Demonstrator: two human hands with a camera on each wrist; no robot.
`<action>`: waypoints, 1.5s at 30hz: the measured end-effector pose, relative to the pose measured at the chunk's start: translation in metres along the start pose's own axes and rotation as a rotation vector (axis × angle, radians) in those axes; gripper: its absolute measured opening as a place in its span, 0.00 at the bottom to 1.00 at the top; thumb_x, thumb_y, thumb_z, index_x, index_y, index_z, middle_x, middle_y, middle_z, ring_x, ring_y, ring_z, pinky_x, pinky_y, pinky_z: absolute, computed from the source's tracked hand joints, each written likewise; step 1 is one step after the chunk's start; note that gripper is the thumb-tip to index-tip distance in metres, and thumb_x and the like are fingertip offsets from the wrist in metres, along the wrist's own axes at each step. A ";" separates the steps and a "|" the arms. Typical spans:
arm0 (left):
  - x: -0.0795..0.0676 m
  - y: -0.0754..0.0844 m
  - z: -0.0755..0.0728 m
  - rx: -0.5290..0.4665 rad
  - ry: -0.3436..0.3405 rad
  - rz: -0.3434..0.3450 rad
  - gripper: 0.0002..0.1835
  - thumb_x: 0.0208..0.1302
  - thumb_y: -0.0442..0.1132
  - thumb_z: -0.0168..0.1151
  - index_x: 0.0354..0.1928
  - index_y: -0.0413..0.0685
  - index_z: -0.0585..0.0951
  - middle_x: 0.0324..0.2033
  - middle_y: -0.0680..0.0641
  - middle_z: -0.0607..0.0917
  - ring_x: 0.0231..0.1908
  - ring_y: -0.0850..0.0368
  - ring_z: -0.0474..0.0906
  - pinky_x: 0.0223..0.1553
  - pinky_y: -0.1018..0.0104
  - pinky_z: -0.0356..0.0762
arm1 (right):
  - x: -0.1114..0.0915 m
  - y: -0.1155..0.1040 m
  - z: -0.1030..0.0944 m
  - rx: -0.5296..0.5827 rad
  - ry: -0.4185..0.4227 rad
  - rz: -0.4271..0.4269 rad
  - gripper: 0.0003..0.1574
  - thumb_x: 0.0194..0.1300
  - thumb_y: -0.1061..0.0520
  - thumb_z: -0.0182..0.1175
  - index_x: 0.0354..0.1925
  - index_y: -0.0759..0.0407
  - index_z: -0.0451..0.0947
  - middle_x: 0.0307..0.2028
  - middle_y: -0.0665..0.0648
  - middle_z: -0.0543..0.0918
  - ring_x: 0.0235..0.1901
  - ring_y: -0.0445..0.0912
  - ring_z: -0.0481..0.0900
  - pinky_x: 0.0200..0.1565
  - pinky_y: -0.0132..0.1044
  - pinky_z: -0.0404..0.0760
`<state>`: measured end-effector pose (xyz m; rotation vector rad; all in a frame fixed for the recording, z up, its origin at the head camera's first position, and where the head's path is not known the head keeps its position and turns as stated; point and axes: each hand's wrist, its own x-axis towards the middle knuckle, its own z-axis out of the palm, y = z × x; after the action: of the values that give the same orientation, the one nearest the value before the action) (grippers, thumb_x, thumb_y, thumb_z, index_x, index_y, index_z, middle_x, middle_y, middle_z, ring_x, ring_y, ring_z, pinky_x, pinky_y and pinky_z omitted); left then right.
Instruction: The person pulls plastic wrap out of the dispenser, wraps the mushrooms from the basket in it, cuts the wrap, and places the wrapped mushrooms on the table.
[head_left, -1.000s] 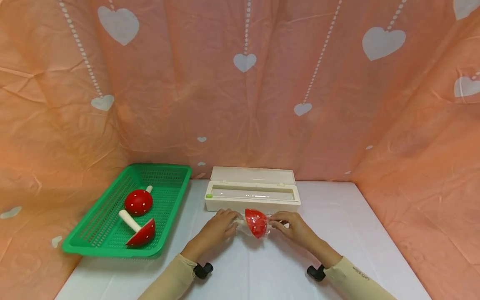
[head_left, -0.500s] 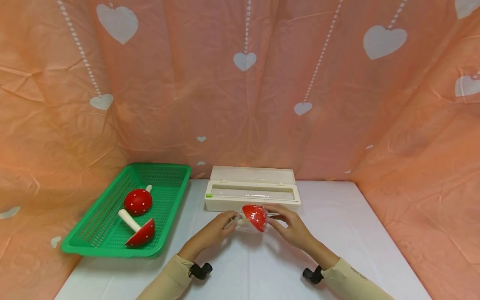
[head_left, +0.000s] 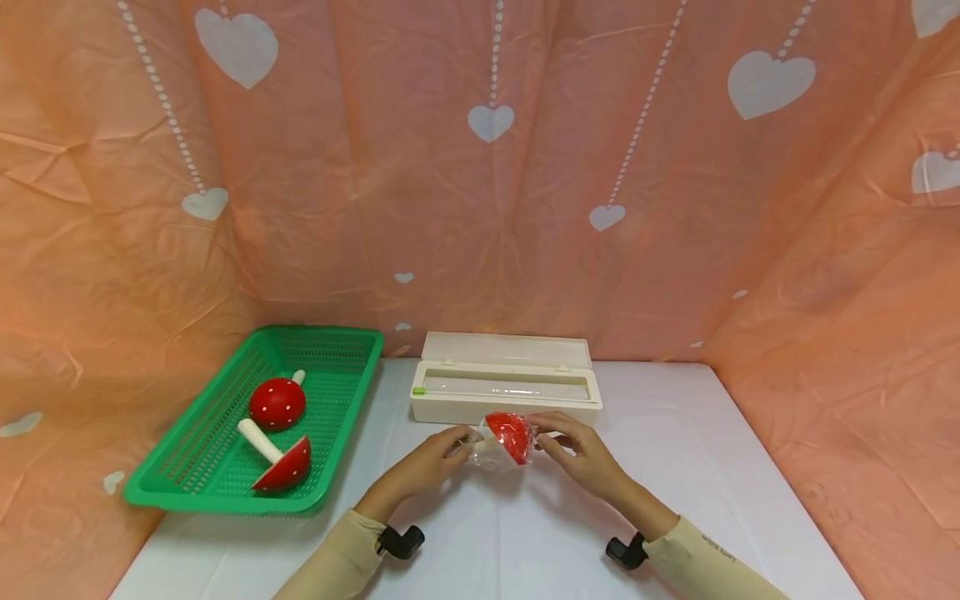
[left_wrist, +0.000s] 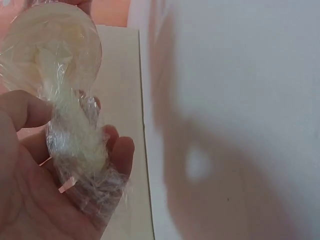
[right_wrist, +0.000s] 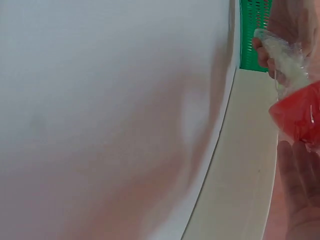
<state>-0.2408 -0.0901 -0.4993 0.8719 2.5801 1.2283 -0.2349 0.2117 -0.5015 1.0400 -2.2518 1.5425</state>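
A toy mushroom point(head_left: 513, 438) with a red, white-dotted cap lies tilted between both hands, wound in clear plastic wrap point(left_wrist: 75, 135). Its pale stem points left, and the wrap is bunched and crinkled around the stem end. My left hand point(head_left: 426, 460) grips this wrapped stem, thumb on one side and fingers curled behind. At the cap's rounded right side, my right hand point(head_left: 583, 457) holds the film-covered dome with thumb and fingers. From the right wrist, the fingers point(right_wrist: 295, 175) show right against the red cap point(right_wrist: 300, 115); the thumb is hidden there.
Behind the hands stands a cream wrap dispenser box point(head_left: 450, 410), lid point(head_left: 506, 351) raised, with a film roll inside. On the left, a green basket point(head_left: 360, 396) holds two more toy mushrooms, one cap-up point(head_left: 277, 405), one on its side point(head_left: 283, 467). Pink heart-patterned cloth encloses the white table.
The right hand has moved from pinching the film at the cap's right to holding the cap's dome. The mushroom has risen a little and tilted; the left hand stays at the stem.
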 end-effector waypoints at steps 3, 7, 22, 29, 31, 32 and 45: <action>0.000 0.000 0.000 -0.036 -0.018 -0.012 0.13 0.83 0.39 0.55 0.59 0.40 0.81 0.49 0.45 0.86 0.51 0.50 0.80 0.57 0.49 0.79 | 0.000 0.000 0.001 0.009 0.007 -0.021 0.27 0.67 0.70 0.73 0.63 0.68 0.82 0.59 0.66 0.85 0.54 0.44 0.86 0.48 0.44 0.90; 0.000 0.000 0.001 -0.072 -0.031 -0.019 0.15 0.83 0.40 0.57 0.61 0.39 0.82 0.51 0.43 0.87 0.50 0.51 0.81 0.51 0.56 0.81 | -0.001 0.000 0.001 0.004 0.022 0.018 0.27 0.67 0.69 0.72 0.63 0.65 0.82 0.58 0.65 0.86 0.53 0.47 0.87 0.50 0.44 0.89; -0.002 -0.003 0.007 -0.286 0.019 -0.055 0.12 0.86 0.39 0.52 0.61 0.45 0.80 0.54 0.38 0.89 0.50 0.47 0.87 0.49 0.57 0.83 | -0.003 0.001 -0.001 -0.057 0.028 0.292 0.40 0.61 0.58 0.81 0.69 0.56 0.78 0.56 0.64 0.85 0.42 0.48 0.89 0.46 0.38 0.89; -0.017 -0.016 -0.012 -0.419 -0.136 0.056 0.29 0.73 0.19 0.47 0.74 0.35 0.69 0.65 0.29 0.79 0.65 0.38 0.79 0.58 0.60 0.83 | -0.003 0.001 -0.009 -0.022 0.062 0.332 0.39 0.63 0.59 0.80 0.70 0.57 0.78 0.57 0.66 0.84 0.42 0.45 0.89 0.45 0.37 0.89; -0.017 -0.017 -0.014 -0.419 -0.141 0.082 0.27 0.74 0.21 0.55 0.72 0.34 0.70 0.65 0.30 0.78 0.63 0.39 0.81 0.58 0.63 0.83 | -0.004 0.001 -0.010 -0.019 0.068 0.346 0.39 0.63 0.60 0.79 0.70 0.57 0.77 0.57 0.66 0.84 0.42 0.44 0.89 0.45 0.38 0.89; -0.017 -0.018 -0.014 -0.418 -0.139 0.088 0.26 0.74 0.22 0.58 0.71 0.34 0.71 0.64 0.30 0.79 0.62 0.41 0.82 0.58 0.64 0.83 | -0.004 0.001 -0.009 -0.019 0.072 0.350 0.39 0.63 0.60 0.79 0.70 0.58 0.77 0.57 0.66 0.84 0.42 0.44 0.89 0.45 0.38 0.89; -0.005 -0.013 0.010 -0.199 0.073 0.097 0.13 0.71 0.31 0.69 0.55 0.42 0.83 0.51 0.40 0.88 0.43 0.56 0.88 0.47 0.66 0.86 | -0.004 -0.002 -0.003 -0.015 0.098 0.381 0.40 0.61 0.59 0.81 0.69 0.57 0.78 0.58 0.65 0.85 0.40 0.43 0.90 0.44 0.37 0.89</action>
<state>-0.2387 -0.0925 -0.5163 0.9360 2.4400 1.5397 -0.2312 0.2154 -0.5012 0.5357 -2.4905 1.6672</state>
